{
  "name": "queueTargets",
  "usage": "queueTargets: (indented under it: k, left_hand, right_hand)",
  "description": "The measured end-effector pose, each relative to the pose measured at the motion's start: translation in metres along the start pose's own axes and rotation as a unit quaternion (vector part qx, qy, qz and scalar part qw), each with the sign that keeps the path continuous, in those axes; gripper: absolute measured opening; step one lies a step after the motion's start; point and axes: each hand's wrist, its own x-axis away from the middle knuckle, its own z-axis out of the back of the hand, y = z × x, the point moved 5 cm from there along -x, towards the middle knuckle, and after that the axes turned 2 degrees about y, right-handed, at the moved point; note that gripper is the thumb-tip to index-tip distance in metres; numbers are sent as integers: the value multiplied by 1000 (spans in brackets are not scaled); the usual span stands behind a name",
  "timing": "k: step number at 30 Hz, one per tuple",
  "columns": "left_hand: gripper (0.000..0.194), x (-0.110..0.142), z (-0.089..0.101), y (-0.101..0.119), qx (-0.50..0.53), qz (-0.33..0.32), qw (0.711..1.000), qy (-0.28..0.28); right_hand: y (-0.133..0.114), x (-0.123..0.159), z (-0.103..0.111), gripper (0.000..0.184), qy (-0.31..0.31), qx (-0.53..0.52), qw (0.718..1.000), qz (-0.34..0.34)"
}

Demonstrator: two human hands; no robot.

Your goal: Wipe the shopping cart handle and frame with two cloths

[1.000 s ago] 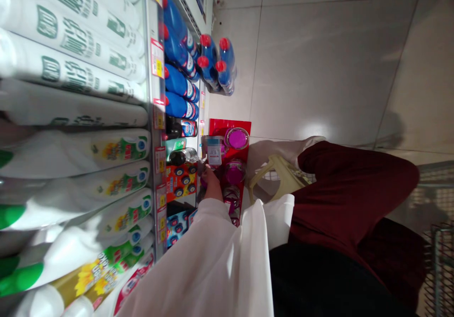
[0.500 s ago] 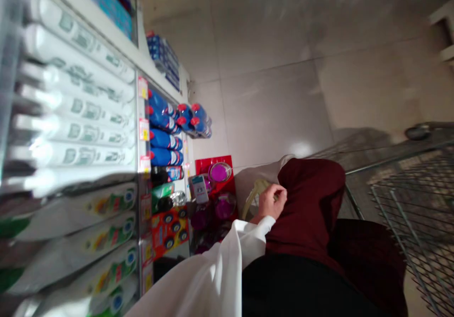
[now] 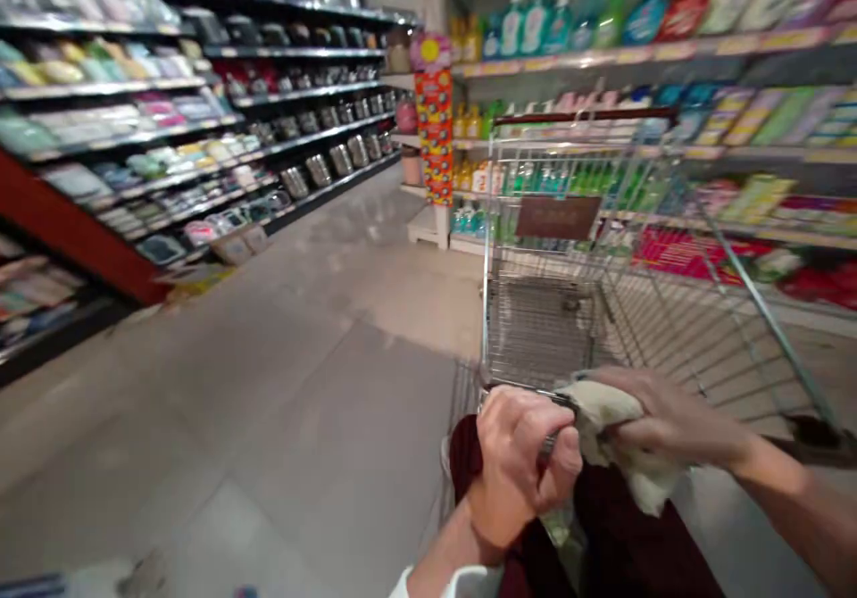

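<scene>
A wire shopping cart [image 3: 555, 312] stands right in front of me, its red handle bar at the far end. My left hand [image 3: 526, 464] is a closed fist around the near rim of the cart. My right hand [image 3: 669, 419] is closed over a pale cream cloth [image 3: 622, 455] bunched on that same rim, touching my left hand. A dark red garment [image 3: 603, 527] hangs below both hands. A white sleeve cuff shows at my left wrist.
Shelves of kitchenware and metal pots [image 3: 201, 134] line the left of the aisle. Shelves of bottles and packets [image 3: 669, 89] run behind the cart on the right. An orange display column [image 3: 434, 134] stands at the corner. Grey tiled floor [image 3: 268, 402] spreads to the left.
The view has swung from the low shelf of bottles up to the aisle and cart. My left hand left the shelf, passed the red garment and now grips the cart rim; my right hand has appeared.
</scene>
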Motion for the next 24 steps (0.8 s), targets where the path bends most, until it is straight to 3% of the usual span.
queueTargets:
  k: [2, 4, 7, 9, 11, 17, 24]
  left_hand:
    - [15, -17, -27, -2, -36, -7, 997, -66]
    - [26, -27, -56, -14, -120, 60, 978, -158]
    - [39, -25, -84, -31, -273, 192, 883, -331]
    - [45, -22, -91, -30, -334, 213, 819, -415]
    - [51, -22, -95, -26, -351, 205, 785, -469]
    - [52, -26, -107, -24, -274, 187, 731, -596]
    - [53, -20, -107, -21, -262, 230, 719, -601]
  right_hand:
    - [1, 4, 6, 21, 10, -29, 999, -19]
    - [1, 5, 12, 23, 22, -54, 998, -21]
    - [3, 11, 18, 29, 13, -110, 994, -24]
    - [5, 18, 23, 32, 5, -132, 991, -23]
    - [10, 27, 30, 32, -2, -140, 990, -13]
    - [49, 60, 52, 26, 2, -161, 986, -33]
    - [69, 60, 37, 29, -15, -189, 980, -51]
